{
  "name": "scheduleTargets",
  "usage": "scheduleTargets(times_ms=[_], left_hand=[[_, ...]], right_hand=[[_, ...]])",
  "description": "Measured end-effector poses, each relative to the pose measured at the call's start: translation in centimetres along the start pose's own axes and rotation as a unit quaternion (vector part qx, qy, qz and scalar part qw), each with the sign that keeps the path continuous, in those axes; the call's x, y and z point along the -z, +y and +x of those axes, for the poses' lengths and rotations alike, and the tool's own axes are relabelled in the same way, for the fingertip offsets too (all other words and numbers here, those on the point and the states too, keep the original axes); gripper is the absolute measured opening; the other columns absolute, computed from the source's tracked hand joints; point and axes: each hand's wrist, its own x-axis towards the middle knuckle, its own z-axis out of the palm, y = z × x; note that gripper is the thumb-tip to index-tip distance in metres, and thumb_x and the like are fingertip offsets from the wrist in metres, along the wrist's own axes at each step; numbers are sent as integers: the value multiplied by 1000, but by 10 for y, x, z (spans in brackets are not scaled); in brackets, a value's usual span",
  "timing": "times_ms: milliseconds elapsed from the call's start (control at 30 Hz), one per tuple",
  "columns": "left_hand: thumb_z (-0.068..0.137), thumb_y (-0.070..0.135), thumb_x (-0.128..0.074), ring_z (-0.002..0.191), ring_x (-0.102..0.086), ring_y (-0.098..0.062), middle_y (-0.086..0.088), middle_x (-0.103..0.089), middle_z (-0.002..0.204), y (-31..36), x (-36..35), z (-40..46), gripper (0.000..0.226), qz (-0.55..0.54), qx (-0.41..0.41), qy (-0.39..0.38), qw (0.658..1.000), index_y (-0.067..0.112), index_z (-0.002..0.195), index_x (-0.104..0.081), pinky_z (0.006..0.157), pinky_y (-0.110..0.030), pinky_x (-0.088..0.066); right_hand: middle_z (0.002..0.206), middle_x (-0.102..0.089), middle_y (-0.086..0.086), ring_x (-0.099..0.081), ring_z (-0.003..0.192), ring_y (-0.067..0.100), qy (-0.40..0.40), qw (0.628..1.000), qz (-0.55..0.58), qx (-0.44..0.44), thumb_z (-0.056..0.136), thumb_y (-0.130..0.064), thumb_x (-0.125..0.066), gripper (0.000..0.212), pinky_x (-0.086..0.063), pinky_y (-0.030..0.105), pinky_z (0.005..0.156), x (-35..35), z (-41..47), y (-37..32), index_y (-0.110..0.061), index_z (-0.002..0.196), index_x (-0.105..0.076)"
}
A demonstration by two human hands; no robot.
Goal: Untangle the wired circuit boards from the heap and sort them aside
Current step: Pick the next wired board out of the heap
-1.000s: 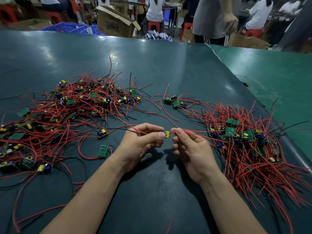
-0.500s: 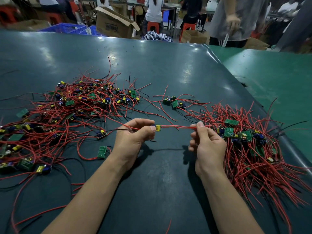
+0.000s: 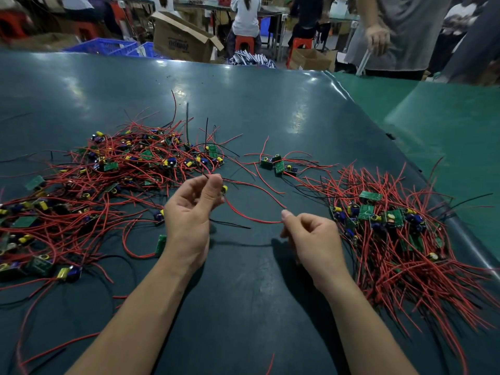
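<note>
The left hand (image 3: 190,212) is raised just above the table, fingers curled, thumb and forefinger pinching a small circuit board (image 3: 223,189) of which only a yellow part shows beside the thumb tip. A red wire (image 3: 244,216) runs from that board in a sagging loop to the right hand (image 3: 311,236). The right hand is curled into a loose fist and pinches the far end of the same wire between thumb and forefinger. A thin black wire (image 3: 230,223) trails from below the left hand and lies on the table between the two hands.

Left of the left hand lies the tangled heap (image 3: 102,185) — red and black wires knotted around many green boards with yellow and blue parts. It spreads from the near left edge to the middle of the table. One green board (image 3: 160,244) lies apart from the heap, just beside the left wrist.

Right of the right hand lies the sorted pile (image 3: 392,226), with boards grouped at its far side and red wires fanned toward the near right. Between the heap and the pile, farther off, sits a small cluster of boards (image 3: 277,165).

All rests on a dark green table (image 3: 243,104). Beyond its far edge stand a cardboard box (image 3: 181,39), blue crates (image 3: 113,46) and several people — one standing at the far right.
</note>
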Motion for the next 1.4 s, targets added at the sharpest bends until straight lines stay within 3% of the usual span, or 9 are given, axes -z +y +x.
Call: scheduleTargets(times_ms=[67,200,367,500,633,833,1100,1233,1400], left_hand=[[64,36,-73,72,-67,-16,-1,-69,81,5,2,2,39,-38,21,-6,999,10,89,-59,65,-24,-55],[63,41,-72,40,-50,-7,1,-64,65,14,4,0,40,-25,48,-46,997,11,87,-61,41,-16,-39],[68,40,-72,36,-44,-7,3,-54,51,8,-2,-19,24,131,125,-213,960,18,75,-76,34,-15,-34],[78,31,-69,38,-48,-9,2,-52,52,-1,-7,-31,14,183,184,-304,917,18,74,-72,34,-14,-35],[82,34,-66,43,-45,-13,-4,-47,56,-3,-7,-29,22,204,167,-307,914,14,74,-70,38,-20,-38],[90,15,-64,39,-38,-10,0,-46,49,-3,-7,-25,27,213,150,-271,927,14,63,-65,40,-20,-35],[89,12,-68,44,-41,-11,-1,-58,59,1,-3,-24,29,219,165,-302,913,15,60,-62,44,-21,-36],[86,13,-66,45,-42,-11,-4,-61,63,3,-1,-23,30,219,167,-312,909,19,57,-62,43,-20,-36],[84,23,-70,44,-41,-12,0,-49,52,1,1,-23,22,223,158,-344,898,13,65,-64,44,-22,-38]], right_hand=[[37,-40,-4,-33,37,9,14,998,-46,36,92,-38,-65,56,-27,23,43,-3,-1,0,-8,45,-57],[43,-38,3,-32,40,14,42,999,8,17,89,-48,-62,55,-25,24,43,-1,1,2,-8,52,-59],[58,-52,-2,-40,40,8,-145,972,179,-36,77,-52,-65,39,-28,17,37,-6,-5,-2,-17,88,-78],[57,-53,3,-32,40,7,-180,966,184,-11,79,-41,-66,31,-25,15,39,-4,-8,-2,-16,93,-79],[43,-43,-11,-31,35,3,-132,973,189,-11,75,-34,-72,28,-24,16,36,-1,-6,-3,-8,82,-78],[42,-27,-5,-19,35,8,-32,965,254,-52,79,-29,-72,21,-17,15,37,-3,-1,-5,-9,71,-76],[49,-49,2,-23,34,6,138,943,300,-48,89,-14,-69,33,-17,17,39,9,11,-4,-13,56,-73],[49,-54,-3,-26,33,6,153,937,313,-41,92,-13,-65,38,-22,16,37,13,13,-3,-13,54,-70],[37,-33,-7,-28,30,6,167,927,331,-58,98,-14,-54,40,-24,14,34,11,14,-4,-9,58,-50]])
